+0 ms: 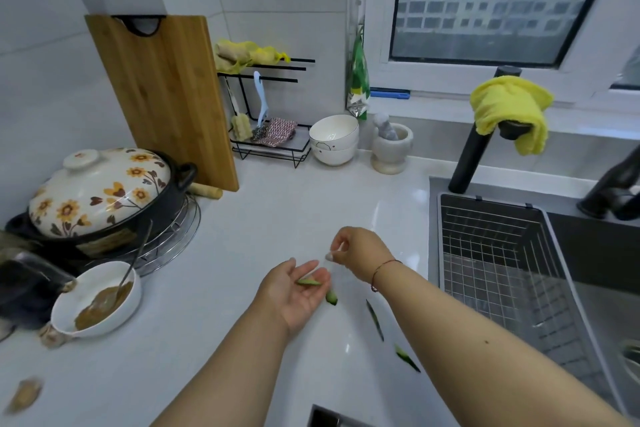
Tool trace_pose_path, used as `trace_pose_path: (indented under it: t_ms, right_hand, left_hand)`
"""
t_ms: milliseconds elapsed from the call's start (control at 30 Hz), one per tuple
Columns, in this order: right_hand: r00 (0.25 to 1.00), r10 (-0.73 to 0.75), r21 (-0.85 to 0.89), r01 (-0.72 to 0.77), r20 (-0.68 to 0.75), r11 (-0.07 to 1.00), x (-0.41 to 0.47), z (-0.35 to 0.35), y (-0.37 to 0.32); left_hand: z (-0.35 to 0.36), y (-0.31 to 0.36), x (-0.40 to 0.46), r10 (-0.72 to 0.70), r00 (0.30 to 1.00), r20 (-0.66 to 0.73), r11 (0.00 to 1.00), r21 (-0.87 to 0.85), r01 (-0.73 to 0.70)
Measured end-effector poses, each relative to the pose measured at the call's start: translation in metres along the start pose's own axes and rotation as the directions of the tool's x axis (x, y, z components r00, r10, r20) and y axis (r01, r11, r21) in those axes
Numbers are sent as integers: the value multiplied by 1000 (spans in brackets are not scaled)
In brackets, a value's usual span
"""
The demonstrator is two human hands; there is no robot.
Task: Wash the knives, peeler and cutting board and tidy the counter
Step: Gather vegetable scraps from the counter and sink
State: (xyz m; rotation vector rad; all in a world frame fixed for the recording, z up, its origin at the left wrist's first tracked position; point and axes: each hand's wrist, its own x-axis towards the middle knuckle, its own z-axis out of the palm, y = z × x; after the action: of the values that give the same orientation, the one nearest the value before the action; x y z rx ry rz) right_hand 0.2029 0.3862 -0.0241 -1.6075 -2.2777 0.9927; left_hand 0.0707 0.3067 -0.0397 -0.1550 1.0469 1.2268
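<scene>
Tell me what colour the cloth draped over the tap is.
Bright yellow: the cloth hangs over the black tap, clearest in the head view.

Soft window daylight, blurred warped edges

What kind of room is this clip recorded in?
Most likely a home kitchen: a sink with a black faucet is set into the white counter, a wooden cutting board leans on the tiled wall, and a flowered clay pot sits nearby.

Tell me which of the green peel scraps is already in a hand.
The peel lying across the left hand's upturned fingers. A second piece sits just past those fingertips, and two more lie on the counter nearer the sink.
</scene>
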Motion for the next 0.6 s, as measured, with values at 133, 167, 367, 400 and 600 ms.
trace_pose_path:
  t_ms: [133, 167, 367, 400, 600]
  right_hand:
    - [993, 86, -342, -51, 86, 938, -9, 40, 9]
    - [991, 94, -353, -54, 98, 934, -11, 50, 7]
    - [991, 95, -235, -71, 91, 969, -12, 38, 3]
    - [993, 77, -113, -67, 85, 991, -13, 30, 2]
    - [989, 148, -11, -149, -19, 989, -23, -1, 12]
  left_hand:
    - [-9, 4, -3, 57, 993, -101, 997, 61, -51]
    - [-11, 5, -3, 64, 991, -114, 996, 75, -56]
    - [-14, -4, 1, 102, 972, -211, 982, 177, -64]
    - [-12, -6, 3, 101, 973, -208, 980, 187, -62]
    - [6, -23, 5, -5, 996, -86, 996, 86, 12]
